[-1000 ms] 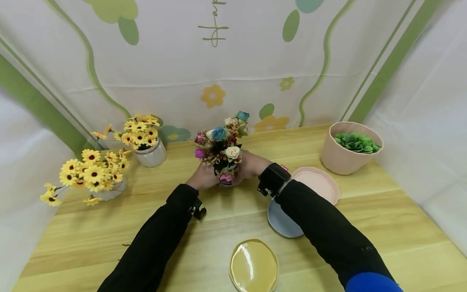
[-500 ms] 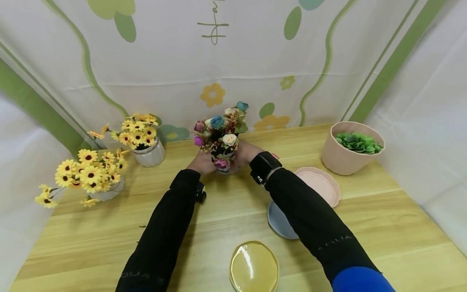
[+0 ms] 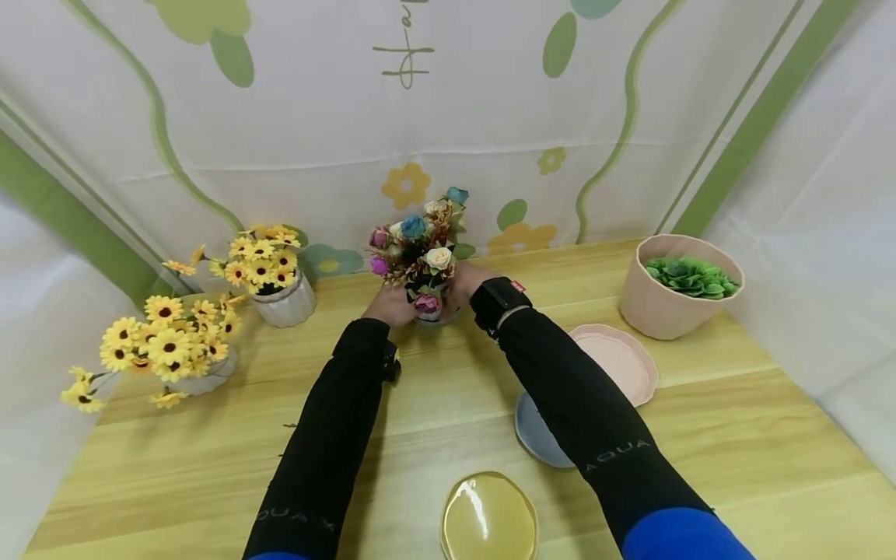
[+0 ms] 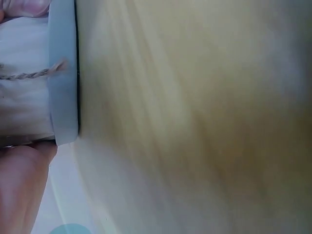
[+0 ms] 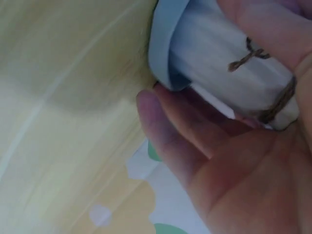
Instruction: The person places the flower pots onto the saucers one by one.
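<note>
A white flowerpot (image 4: 24, 107) of artificial roses (image 3: 420, 249) stands at the table's back middle, near the wall cloth. Twine (image 4: 34, 74) is tied round the pot, and a blue-grey saucer (image 4: 63, 107) is at its base. My left hand (image 3: 392, 306) holds the pot from the left side. Over on the right side, my right hand (image 3: 470, 282) holds it too; in the right wrist view its thumb lies across the pot and its fingers (image 5: 168, 122) reach behind, near the saucer. The blooms hide most fingertips in the head view.
Two pots of yellow daisies (image 3: 168, 342) stand at the left. A pink planter (image 3: 675, 303) with green leaves stands back right. A pink plate (image 3: 619, 362) and a grey-blue plate (image 3: 539, 435) lie under my right forearm; a yellow plate (image 3: 488, 517) lies in front.
Both hands have moved the potted roses back, away from me toward the wall cloth. The forearms have stretched further forward. The daisies, planter and plates have stayed in place.
</note>
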The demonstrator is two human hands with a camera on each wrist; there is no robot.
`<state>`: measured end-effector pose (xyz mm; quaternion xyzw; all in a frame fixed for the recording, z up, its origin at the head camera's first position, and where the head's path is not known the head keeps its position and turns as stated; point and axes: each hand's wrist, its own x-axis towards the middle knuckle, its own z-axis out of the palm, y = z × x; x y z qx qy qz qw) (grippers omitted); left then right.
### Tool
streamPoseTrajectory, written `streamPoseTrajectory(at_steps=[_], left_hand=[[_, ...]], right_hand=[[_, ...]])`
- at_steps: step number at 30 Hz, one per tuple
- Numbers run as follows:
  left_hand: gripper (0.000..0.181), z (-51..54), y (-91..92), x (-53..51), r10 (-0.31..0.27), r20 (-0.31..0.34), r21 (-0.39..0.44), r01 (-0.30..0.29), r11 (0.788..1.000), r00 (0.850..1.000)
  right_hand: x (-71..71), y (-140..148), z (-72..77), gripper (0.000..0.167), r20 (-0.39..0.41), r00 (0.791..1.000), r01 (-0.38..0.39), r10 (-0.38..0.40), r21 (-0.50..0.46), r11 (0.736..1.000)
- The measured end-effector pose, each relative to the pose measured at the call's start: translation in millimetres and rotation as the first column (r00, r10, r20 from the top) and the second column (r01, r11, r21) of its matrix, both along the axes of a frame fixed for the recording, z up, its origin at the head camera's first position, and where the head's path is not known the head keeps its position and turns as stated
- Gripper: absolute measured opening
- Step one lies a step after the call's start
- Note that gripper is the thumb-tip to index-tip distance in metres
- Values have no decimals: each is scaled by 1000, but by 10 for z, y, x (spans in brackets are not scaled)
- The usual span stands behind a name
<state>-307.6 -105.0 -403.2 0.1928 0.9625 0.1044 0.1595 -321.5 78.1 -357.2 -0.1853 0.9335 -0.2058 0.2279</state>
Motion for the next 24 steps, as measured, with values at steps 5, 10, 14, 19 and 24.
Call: streamPoseTrajectory(at_steps=[5, 10, 14, 19, 24], left_hand=[[43, -22, -13, -37, -2, -39, -11, 1, 1000, 999], [33, -8, 29, -26, 106, 8, 105, -106, 989, 994], [34, -11, 26, 35, 165, -22, 276, -152, 949, 986], [62, -93, 32, 93, 156, -158, 380, -86, 921, 975], [81, -139, -43, 206, 210, -21, 620, -152, 770, 978]], right_hand=[[-47, -25, 14, 90, 8, 1000, 20, -20, 21, 1000], [-47, 18, 12, 80, 18, 997, 74, -75, 32, 997], [-24, 14, -21, 64, -12, 994, 113, -112, 57, 992], [73, 62, -85, 79, -153, 988, 46, -26, 127, 991], [263, 124, -129, 124, -184, 983, 37, 4, 218, 975]])
